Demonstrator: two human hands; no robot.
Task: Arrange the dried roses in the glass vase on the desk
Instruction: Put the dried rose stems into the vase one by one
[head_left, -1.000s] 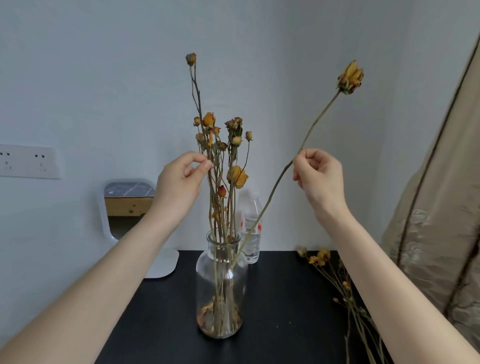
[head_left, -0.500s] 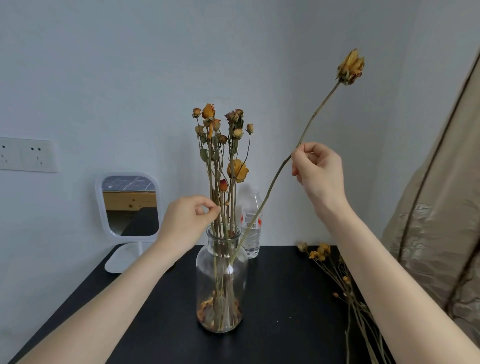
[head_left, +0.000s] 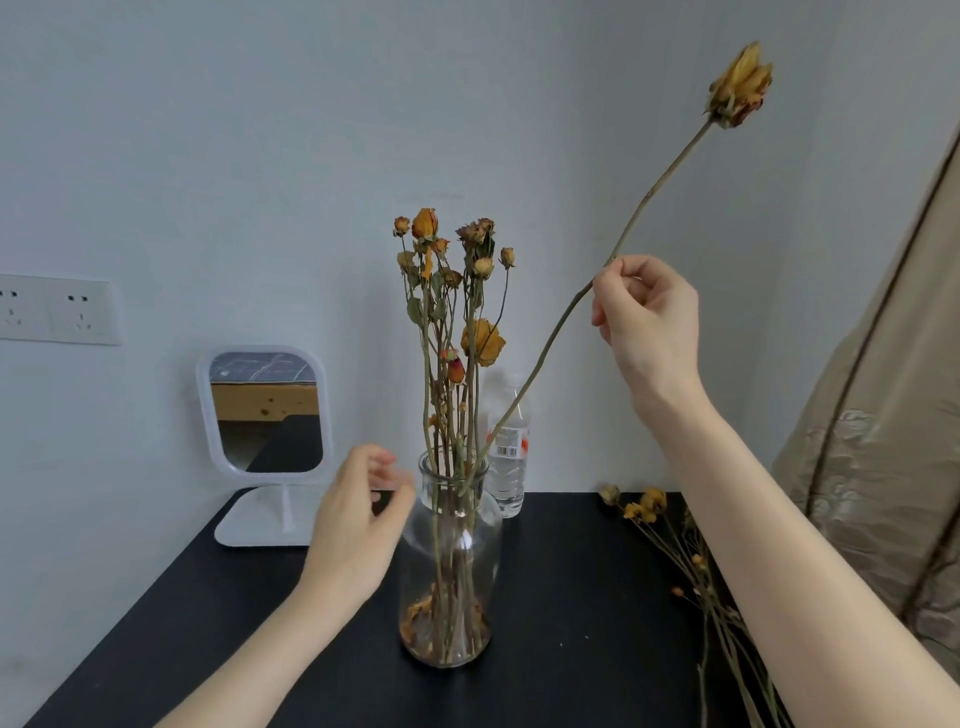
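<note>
A clear glass vase (head_left: 451, 551) stands on the black desk (head_left: 571, 649), holding a bunch of dried roses (head_left: 452, 291) with orange and yellow heads. My right hand (head_left: 647, 317) pinches the long stem of one tall dried rose (head_left: 740, 85); that stem slants down to the left and its lower end sits inside the vase neck. Just left of the vase neck, my left hand (head_left: 358, 525) hovers blurred with loosely parted fingers, holding nothing. More dried roses (head_left: 675, 551) lie on the desk at the right.
A white-framed standing mirror (head_left: 265, 415) is at the back left of the desk. A small plastic water bottle (head_left: 508, 452) stands behind the vase against the wall. A beige curtain (head_left: 883, 441) hangs at the right. Wall sockets (head_left: 57, 310) are on the left.
My left hand has let go of the stems in the vase and dropped to beside the vase neck. My right hand keeps the tall rose and has hardly moved.
</note>
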